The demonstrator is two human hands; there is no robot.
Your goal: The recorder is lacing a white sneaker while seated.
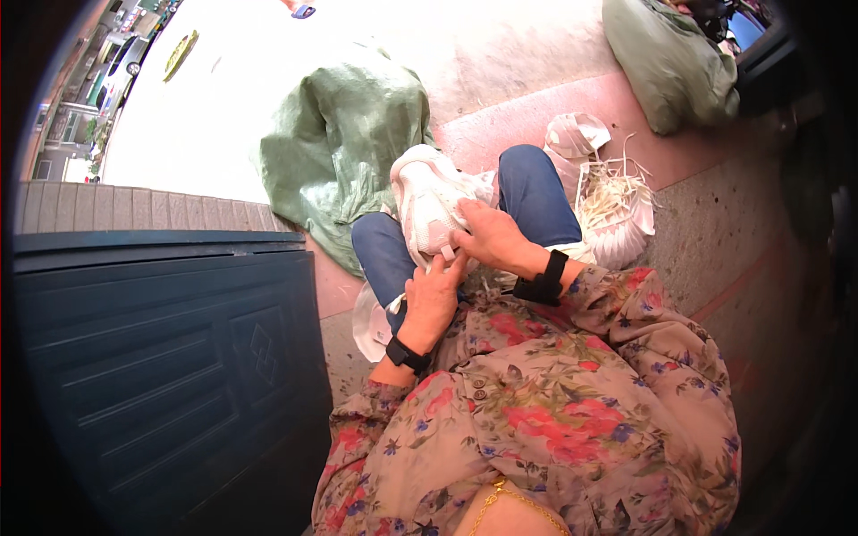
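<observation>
A pale pink and white sneaker upper lies across my lap, between my knees in blue jeans. My right hand is closed on its right side, fingertips pressed to the material near the lower end. From below, my left hand pinches the same end, close to a small pale tab. The two hands' fingertips almost meet there. Whatever the left fingers grip on the underside is hidden.
A green woven sack slumps beyond my knees, and another green sack stands far right. Right of my leg sits a bundle of pale uppers with loose straw-coloured strands. A dark blue panelled door borders the left side.
</observation>
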